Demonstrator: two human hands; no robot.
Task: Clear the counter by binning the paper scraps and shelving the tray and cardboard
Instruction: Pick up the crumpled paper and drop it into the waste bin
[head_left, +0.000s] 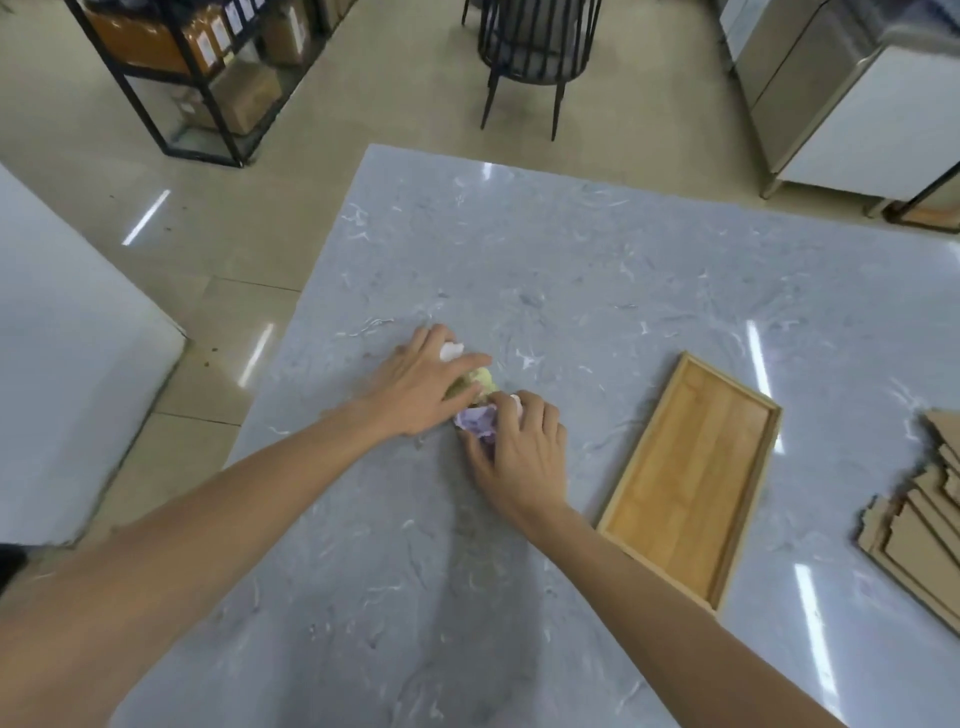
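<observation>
Tabletop (571, 270): grey marbled stone, glossy, light streaks reflected on it; corner toward the upper left.

Left hand (415, 387): palm down near the tabletop's middle, fingers (470, 362) loosely spread and laid over a yellow paper scrap (482, 381); a white paper scrap (451, 350) shows between two of its fingers.

Right hand (519, 457): just beside the left hand, fingers curled and closing on a purple paper scrap (475, 418); a second small white scrap (515, 401) shows at its fingertips; whether the grip is complete cannot be told, the scraps being partly hidden.

Wooden tray (691, 478): rectangular, shallow, raised rim, lying flat to the right of the hands, apart from them.

Cardboard pieces (919, 514): brown, cut with stepped edges, stacked flat at the right edge of the tabletop, cut off by the frame.

Surroundings: black metal shelf rack (208, 78) holding boxes, upper left; black wire-frame stool (535, 47) on the tiled floor beyond the tabletop; steel cabinet (831, 93), upper right.
</observation>
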